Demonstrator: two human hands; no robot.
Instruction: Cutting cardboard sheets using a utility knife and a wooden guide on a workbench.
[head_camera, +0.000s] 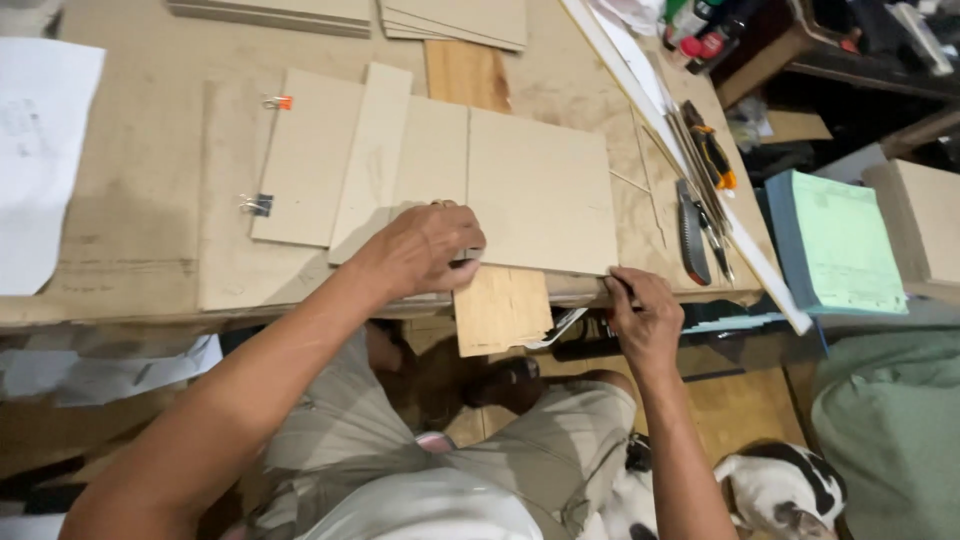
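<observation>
Two hands (430, 245) (640, 315) on cardboard sheet (540, 190), right grip's tool mostly hidden

- A white paper sheet (35, 150) is laid at the far left of the workbench (130, 250).
- Two binder clips, one orange (279, 102) and one dark (257, 205), are seen on the bench.
- A handsaw (691, 235) and an orange-handled tool (713, 155), possibly a cutter, are laid near the right edge.
- A stack of pale green paper (840, 245) is set beside the bench.
- A black-and-white dog (785, 490) is seen on the floor.
</observation>
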